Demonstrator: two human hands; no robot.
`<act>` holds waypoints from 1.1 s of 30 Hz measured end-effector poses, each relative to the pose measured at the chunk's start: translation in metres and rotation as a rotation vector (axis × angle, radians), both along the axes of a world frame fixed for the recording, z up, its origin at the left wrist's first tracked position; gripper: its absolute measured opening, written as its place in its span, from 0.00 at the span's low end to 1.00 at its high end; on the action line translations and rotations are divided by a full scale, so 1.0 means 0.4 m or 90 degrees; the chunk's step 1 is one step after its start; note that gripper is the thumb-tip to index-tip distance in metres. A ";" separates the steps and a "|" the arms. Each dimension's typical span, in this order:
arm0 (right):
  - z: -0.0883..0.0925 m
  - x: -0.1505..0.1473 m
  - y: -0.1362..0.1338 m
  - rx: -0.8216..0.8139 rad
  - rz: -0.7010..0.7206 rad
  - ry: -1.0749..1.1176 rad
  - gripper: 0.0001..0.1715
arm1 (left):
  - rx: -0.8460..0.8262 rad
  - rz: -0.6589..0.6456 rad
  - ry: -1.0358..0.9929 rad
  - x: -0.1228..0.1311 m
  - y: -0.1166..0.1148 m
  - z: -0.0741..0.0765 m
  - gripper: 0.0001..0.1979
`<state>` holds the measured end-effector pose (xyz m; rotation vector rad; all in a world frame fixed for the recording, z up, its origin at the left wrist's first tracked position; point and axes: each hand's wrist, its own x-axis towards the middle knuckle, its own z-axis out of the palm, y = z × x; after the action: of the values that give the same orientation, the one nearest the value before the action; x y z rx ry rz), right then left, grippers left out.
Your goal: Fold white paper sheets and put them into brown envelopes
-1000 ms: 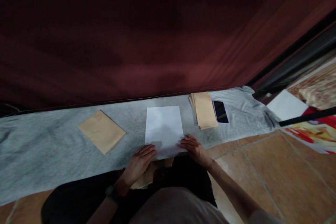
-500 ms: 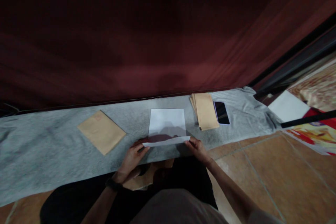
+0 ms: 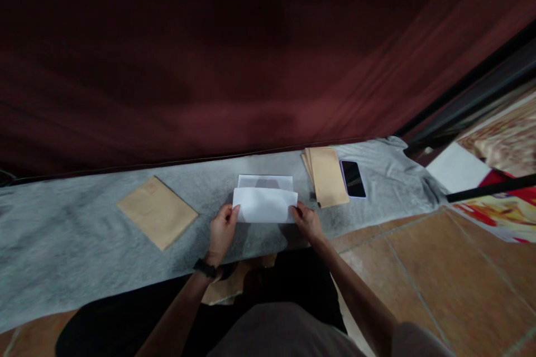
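A sheet of white paper [image 3: 265, 204] lies in front of me, its near part folded up and over the rest, with a strip of the far part showing behind the flap. My left hand [image 3: 222, 230] pinches the flap's left edge between thumb and fingers. At the right edge, my right hand [image 3: 307, 221] grips the flap the same way. Left of the paper lies a brown envelope [image 3: 158, 213], turned at an angle. To the right is a small stack of brown envelopes [image 3: 329, 177], slightly fanned.
A phone [image 3: 353, 179] with a dark screen lies beside the stack. Grey cloth [image 3: 84, 245] covers the narrow bench, and a dark red curtain [image 3: 251, 78] hangs behind it. At the right are a black bar [image 3: 489, 188] and colourful printed material [image 3: 502, 213] above the tiled floor.
Both hands have moved away from me, carrying the paper's near edge up and over. The flap now leans over the sheet, covering most of it.
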<state>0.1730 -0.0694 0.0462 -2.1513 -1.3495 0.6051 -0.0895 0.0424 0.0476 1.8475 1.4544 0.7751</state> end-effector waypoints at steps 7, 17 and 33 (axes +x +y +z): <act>0.019 0.000 0.068 -0.097 -0.019 -0.145 0.20 | -0.008 0.039 0.062 0.036 0.050 -0.005 0.17; 0.018 -0.009 0.106 -0.147 -0.046 -0.241 0.19 | 0.015 0.052 0.278 0.077 0.085 0.014 0.16; -0.012 -0.030 0.147 0.069 0.014 -0.234 0.23 | -0.006 0.097 0.465 0.118 0.106 0.004 0.22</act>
<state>0.1608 -0.0107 0.0414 -2.2335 -1.5548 0.1402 -0.0421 0.0847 0.0492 2.1417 2.0480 0.1352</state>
